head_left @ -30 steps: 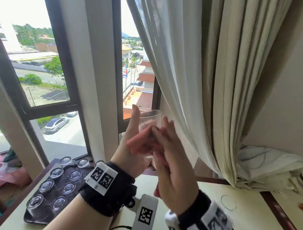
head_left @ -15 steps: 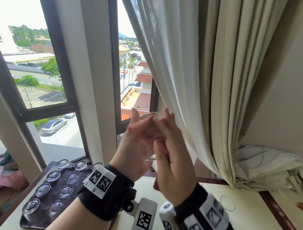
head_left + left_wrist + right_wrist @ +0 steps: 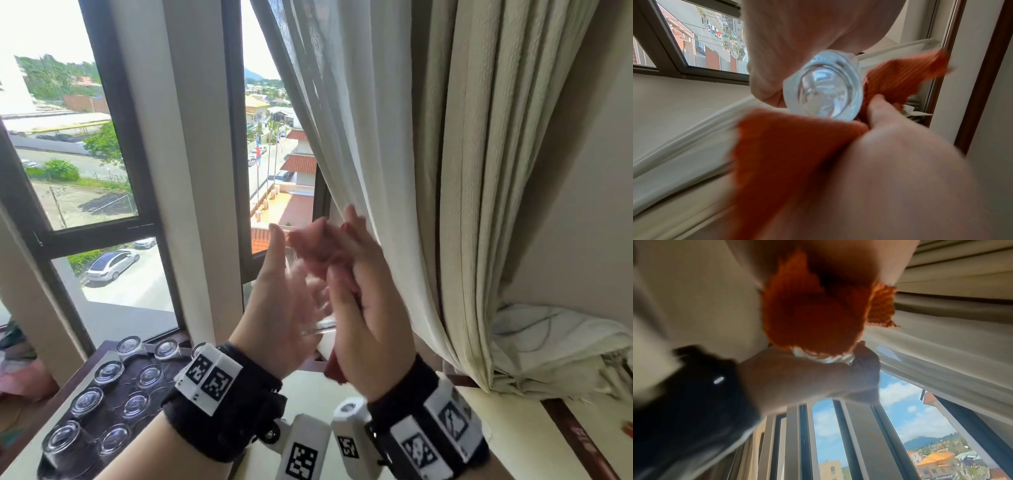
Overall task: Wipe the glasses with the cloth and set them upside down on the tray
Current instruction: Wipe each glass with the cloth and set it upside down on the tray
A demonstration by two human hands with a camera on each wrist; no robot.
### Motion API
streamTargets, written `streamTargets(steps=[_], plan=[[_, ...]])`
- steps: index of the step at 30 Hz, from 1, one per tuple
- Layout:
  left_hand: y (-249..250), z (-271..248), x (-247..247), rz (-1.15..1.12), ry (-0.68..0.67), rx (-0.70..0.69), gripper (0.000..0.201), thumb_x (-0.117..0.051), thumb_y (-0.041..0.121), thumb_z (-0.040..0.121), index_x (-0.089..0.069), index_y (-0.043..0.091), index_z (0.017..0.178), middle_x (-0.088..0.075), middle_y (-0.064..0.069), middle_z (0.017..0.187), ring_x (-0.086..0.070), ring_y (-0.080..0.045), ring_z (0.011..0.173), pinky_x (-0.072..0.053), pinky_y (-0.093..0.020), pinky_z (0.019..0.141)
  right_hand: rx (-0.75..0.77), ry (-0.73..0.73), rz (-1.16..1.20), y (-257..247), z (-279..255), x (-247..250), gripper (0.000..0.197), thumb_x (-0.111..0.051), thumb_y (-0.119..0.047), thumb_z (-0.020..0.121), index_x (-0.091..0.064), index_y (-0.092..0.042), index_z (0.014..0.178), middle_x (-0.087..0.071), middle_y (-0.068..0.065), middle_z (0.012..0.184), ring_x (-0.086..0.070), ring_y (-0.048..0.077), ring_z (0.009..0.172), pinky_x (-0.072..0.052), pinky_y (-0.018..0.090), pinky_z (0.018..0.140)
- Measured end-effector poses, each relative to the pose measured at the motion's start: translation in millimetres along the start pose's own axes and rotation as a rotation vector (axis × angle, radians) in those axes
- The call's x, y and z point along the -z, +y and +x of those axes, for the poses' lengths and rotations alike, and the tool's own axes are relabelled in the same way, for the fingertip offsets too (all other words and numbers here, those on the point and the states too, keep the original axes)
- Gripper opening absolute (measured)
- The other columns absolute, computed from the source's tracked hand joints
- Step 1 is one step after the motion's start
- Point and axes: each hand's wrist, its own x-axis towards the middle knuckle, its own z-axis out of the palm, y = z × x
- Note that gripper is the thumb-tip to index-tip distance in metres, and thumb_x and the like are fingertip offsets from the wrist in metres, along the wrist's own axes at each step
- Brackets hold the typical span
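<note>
I hold a clear glass (image 3: 317, 310) up in front of the window, between both hands. My left hand (image 3: 281, 284) grips its left side; its thick base (image 3: 823, 87) faces the left wrist camera. My right hand (image 3: 363, 291) presses an orange cloth (image 3: 313, 246) against the right side and over the rim. The cloth (image 3: 791, 146) hangs down below the glass, pinched under my right thumb (image 3: 877, 110). In the right wrist view the cloth (image 3: 809, 318) hides nearly all of the glass. At the lower left a dark tray (image 3: 114, 389) carries several glasses (image 3: 87, 401) standing upside down.
A cream curtain (image 3: 462, 171) hangs right behind my right hand, bunched on the sill at the right. The window frame (image 3: 236, 137) and a wall pillar (image 3: 191, 171) stand just beyond the glass. A pale table top (image 3: 308, 387) lies under my wrists.
The cloth and my right fingers have slid up the glass and now cover the rim, which showed bare a second ago. Both hands stay raised at the window.
</note>
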Motion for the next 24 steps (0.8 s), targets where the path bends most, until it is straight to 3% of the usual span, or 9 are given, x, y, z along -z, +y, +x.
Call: streamTargets(steps=[2,6,8,10,12,15,19,21,24], plan=[[6,6,5,0.057,0.043,-0.051,0.056,-0.049,0.072,0.096,-0.079,0.029,0.115,-0.081,0.002,0.103,-0.078,-0.012,0.096,-0.064,-0.032,0.085,0.08,-0.069,-0.034,-2,-22,-4,0.043,-0.042,-0.014,0.108,-0.05,-0.002,0.149,-0.034,0.007,0.167,-0.028,0.023,0.157,-0.038,0.046,0.122],[6,10,19,0.048,0.16,0.042,0.103,-0.055,0.099,0.074,-0.073,0.014,0.129,-0.075,-0.011,0.13,-0.071,-0.032,0.12,-0.044,-0.056,0.115,0.013,-0.052,0.019,12,-61,-6,0.046,-0.039,-0.031,0.111,-0.05,-0.006,0.149,-0.032,-0.001,0.169,-0.03,0.02,0.156,-0.038,0.042,0.121],[3,9,17,0.059,0.206,0.036,0.1,-0.042,0.094,0.083,-0.074,0.01,0.126,-0.078,-0.012,0.123,-0.073,-0.036,0.119,-0.04,-0.057,0.118,-0.076,-0.004,0.044,22,-56,-4,0.045,-0.042,-0.032,0.109,-0.049,-0.015,0.151,-0.035,-0.007,0.167,-0.036,0.02,0.153,-0.041,0.044,0.118],[-2,6,7,0.084,0.17,0.09,0.106,-0.028,0.093,0.087,-0.075,0.006,0.124,-0.074,-0.021,0.127,-0.069,-0.041,0.125,-0.045,-0.055,0.115,-0.176,0.016,0.051,25,-35,2,0.043,-0.042,-0.036,0.107,-0.046,-0.038,0.15,-0.04,-0.008,0.164,-0.051,0.036,0.141,-0.049,0.054,0.11],[-6,4,-2,0.048,0.088,0.134,0.109,-0.031,0.095,0.083,-0.076,0.003,0.119,-0.07,-0.024,0.133,-0.065,-0.042,0.13,-0.046,-0.055,0.116,-0.197,0.03,0.032,25,-10,8,0.042,-0.044,-0.036,0.107,-0.044,-0.05,0.146,-0.042,-0.006,0.163,-0.053,0.037,0.139,-0.048,0.054,0.111],[-5,5,-12,0.022,0.045,0.079,0.083,-0.05,0.084,0.087,-0.077,0.012,0.119,-0.077,-0.013,0.117,-0.073,-0.029,0.114,-0.049,-0.049,0.11,-0.07,-0.023,-0.047,18,13,12,0.043,-0.043,-0.024,0.108,-0.049,-0.023,0.15,-0.039,-0.002,0.165,-0.031,0.016,0.155,-0.029,0.034,0.126],[-2,14,-1,0.029,0.106,-0.018,0.042,-0.052,0.064,0.097,-0.077,0.031,0.102,-0.079,0.006,0.098,-0.076,-0.011,0.086,-0.053,-0.04,0.084,0.072,-0.156,-0.059,15,-17,6,0.045,-0.043,-0.017,0.108,-0.048,-0.003,0.15,-0.03,0.008,0.169,-0.026,0.024,0.158,-0.032,0.037,0.125],[2,10,7,0.013,0.11,0.026,0.068,-0.061,0.081,0.085,-0.075,0.023,0.117,-0.077,-0.014,0.114,-0.075,-0.024,0.1,-0.057,-0.047,0.096,0.053,-0.156,-0.021,20,-46,4,0.045,-0.041,-0.024,0.111,-0.048,-0.005,0.151,-0.029,0.004,0.17,-0.026,0.024,0.158,-0.034,0.04,0.124],[0,10,14,0.011,0.127,0.037,0.105,-0.074,0.092,0.06,-0.069,0.018,0.134,-0.062,-0.029,0.129,-0.06,-0.042,0.123,-0.035,-0.065,0.121,-0.06,-0.097,0.043,30,-62,7,0.045,-0.04,-0.034,0.111,-0.049,-0.017,0.151,-0.029,-0.01,0.169,-0.029,0.015,0.156,-0.035,0.036,0.122]])
